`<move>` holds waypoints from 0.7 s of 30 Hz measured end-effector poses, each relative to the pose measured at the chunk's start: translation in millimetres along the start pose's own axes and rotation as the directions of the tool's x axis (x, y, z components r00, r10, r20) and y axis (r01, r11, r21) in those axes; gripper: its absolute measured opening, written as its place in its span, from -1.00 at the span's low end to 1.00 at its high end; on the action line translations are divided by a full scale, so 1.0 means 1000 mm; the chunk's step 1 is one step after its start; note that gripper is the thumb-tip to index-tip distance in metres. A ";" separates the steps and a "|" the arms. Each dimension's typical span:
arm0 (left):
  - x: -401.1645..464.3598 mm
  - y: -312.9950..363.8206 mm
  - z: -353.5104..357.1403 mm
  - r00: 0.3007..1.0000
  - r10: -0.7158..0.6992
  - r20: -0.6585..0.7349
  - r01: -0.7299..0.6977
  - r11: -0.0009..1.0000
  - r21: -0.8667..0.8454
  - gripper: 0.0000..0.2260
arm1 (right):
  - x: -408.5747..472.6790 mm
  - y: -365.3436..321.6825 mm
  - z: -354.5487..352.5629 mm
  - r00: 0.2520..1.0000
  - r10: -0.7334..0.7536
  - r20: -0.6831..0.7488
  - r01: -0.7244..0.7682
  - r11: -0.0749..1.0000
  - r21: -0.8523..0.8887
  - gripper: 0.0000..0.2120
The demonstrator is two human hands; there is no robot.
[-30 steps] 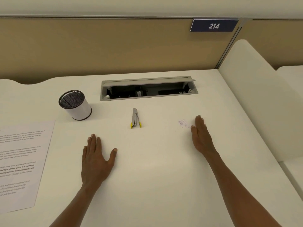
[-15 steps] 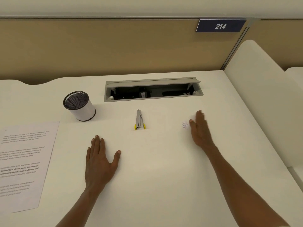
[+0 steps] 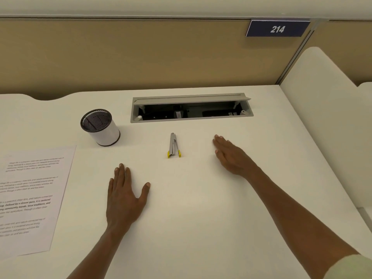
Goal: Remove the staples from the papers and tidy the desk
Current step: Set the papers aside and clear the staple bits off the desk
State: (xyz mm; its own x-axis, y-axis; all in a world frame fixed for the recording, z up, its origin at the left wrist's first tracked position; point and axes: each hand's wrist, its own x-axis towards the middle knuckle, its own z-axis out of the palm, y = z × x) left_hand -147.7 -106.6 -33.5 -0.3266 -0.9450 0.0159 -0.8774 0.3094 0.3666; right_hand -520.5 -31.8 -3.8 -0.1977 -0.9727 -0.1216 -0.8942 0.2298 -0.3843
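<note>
A metal staple remover [image 3: 173,146] with yellow tips lies flat on the white desk [image 3: 201,218], in front of the cable tray. Printed papers [image 3: 30,198] lie at the desk's left edge. My left hand [image 3: 124,196] rests flat on the desk with its fingers straight, below and left of the remover. To the remover's right my right hand [image 3: 231,156] lies flat on the desk, fingers together and straight. The small pile of loose staples seen before is hidden under it. Neither hand holds anything.
A white pen cup [image 3: 100,127] with a black mesh inside stands at the back left. An open grey cable tray [image 3: 191,107] is sunk into the desk's back. A beige partition with a sign reading 214 [image 3: 277,29] rises behind; a white divider [image 3: 322,117] bounds the right.
My right hand has slid left across the desk, over the spot where the small loose staples lay, and they are now out of sight. My left hand has stayed flat.
</note>
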 end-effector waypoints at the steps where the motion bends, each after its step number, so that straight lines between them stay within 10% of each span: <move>1: 0.000 0.000 0.000 1.000 0.001 -0.001 -0.001 1.000 0.000 -0.17 | -0.009 0.002 0.001 1.000 -0.014 -0.013 0.014 1.000 -0.021 -0.50; 4: 0.000 0.000 0.000 1.000 0.001 0.003 -0.001 1.000 -0.005 -0.17 | -0.035 0.008 0.001 0.998 -0.028 -0.054 0.027 0.999 -0.019 -0.47; 9: -0.001 0.000 0.001 1.000 0.000 0.001 0.000 1.000 -0.004 -0.16 | -0.057 0.010 -0.004 0.894 0.360 -0.268 -0.221 0.873 0.435 -0.58; 21: 0.000 0.000 -0.002 1.000 0.004 0.004 -0.004 1.000 -0.002 -0.19 | -0.050 0.004 0.017 0.980 0.141 -0.142 -0.145 0.989 -0.019 -0.54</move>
State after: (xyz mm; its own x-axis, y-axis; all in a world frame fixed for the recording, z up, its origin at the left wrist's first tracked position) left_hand -146.5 -106.6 -31.9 -0.3311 -0.9435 0.0136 -0.8754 0.3125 0.3689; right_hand -507.2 18.3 -14.3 -0.3765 -0.9254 -0.0435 -0.8636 0.3675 -0.3451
